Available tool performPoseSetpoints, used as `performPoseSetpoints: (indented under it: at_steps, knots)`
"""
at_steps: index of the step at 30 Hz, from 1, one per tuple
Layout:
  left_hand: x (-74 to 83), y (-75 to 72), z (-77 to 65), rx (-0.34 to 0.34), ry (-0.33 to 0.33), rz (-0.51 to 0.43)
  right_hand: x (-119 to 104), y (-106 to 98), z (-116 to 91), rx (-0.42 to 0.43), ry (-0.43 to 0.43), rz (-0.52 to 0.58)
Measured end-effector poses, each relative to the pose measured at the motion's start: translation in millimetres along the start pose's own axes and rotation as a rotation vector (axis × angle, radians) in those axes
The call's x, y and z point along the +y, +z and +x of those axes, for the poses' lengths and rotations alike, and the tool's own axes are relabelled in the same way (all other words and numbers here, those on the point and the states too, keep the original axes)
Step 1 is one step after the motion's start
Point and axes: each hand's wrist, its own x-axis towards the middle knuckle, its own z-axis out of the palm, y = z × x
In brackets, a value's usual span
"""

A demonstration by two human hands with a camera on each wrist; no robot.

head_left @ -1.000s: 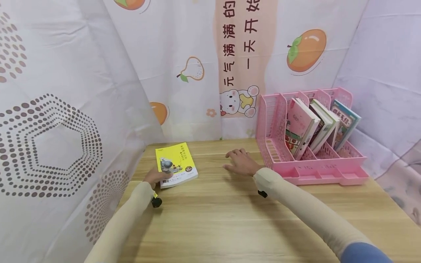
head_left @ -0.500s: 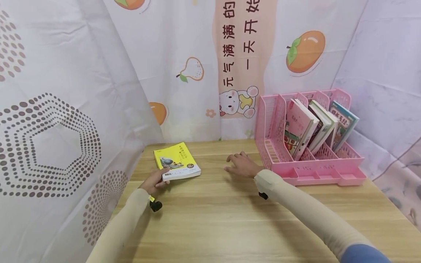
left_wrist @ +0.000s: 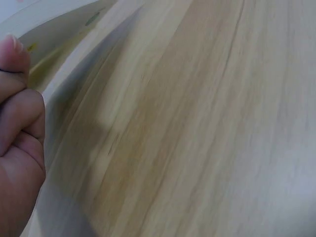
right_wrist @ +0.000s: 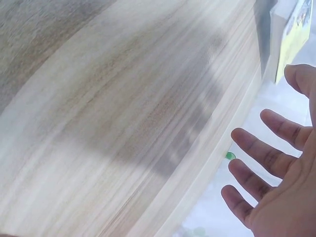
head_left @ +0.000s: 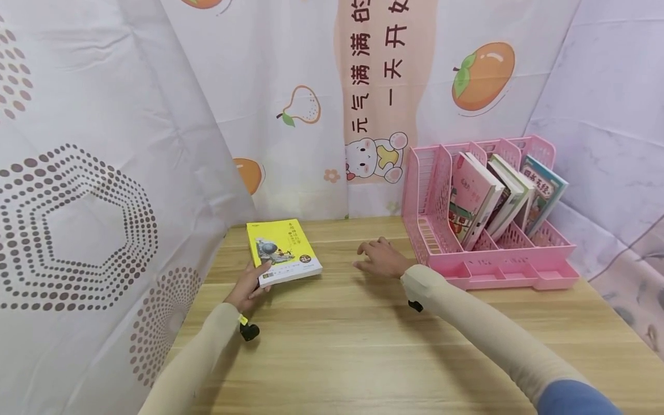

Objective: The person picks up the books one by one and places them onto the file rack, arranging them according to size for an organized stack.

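A yellow and white paperback book is tilted in the head view, its near edge raised off the wooden table. My left hand grips its near left corner, thumb on the cover and fingers underneath. In the left wrist view the left hand shows curled fingers at the left edge, with the book's pale edge above. My right hand hovers over the table between the book and a pink rack, holding nothing. Its fingers are spread and relaxed in the right wrist view, where the book shows at the upper right.
The pink desktop book rack stands at the right rear, with several books leaning in its slots and small trays along its front. A printed curtain hangs behind the wooden table. Another patterned cloth borders the left side.
My left hand has taken hold of the book's near left corner, lifted that near edge and shifted the book slightly to the right. The right hand has hardly moved.
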Motion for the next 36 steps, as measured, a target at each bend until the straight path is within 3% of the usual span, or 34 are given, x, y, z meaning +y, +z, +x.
performPoseSetpoints:
  at_steps: [6,12,19,22,28,30,36]
  knots:
    - [5.7,6.7,0.6,0.007,0.056,-0.011,0,-4,3,0.024,-0.007,-0.028]
    - [6.8,8.0,0.3,-0.007,0.069,-0.009,0,-5,4,0.012,0.004,-0.048]
    - [3.9,16.0,-2.8,-0.027,0.069,0.033,-5,-1,6,0.003,-0.018,0.009]
    - [3.2,19.4,-3.3,-0.057,0.065,0.055,-7,1,7,-0.027,0.03,0.131]
    - [1.7,24.5,-3.4,-0.139,0.08,0.05,-15,-6,7,-0.138,0.201,0.617]
    - [0.9,26.6,-4.2,-0.137,0.082,0.05,-18,-8,7,-0.179,0.21,0.704]
    - [-0.4,36.9,-7.2,-0.141,0.064,0.055,-22,0,9,-0.279,0.201,0.834]
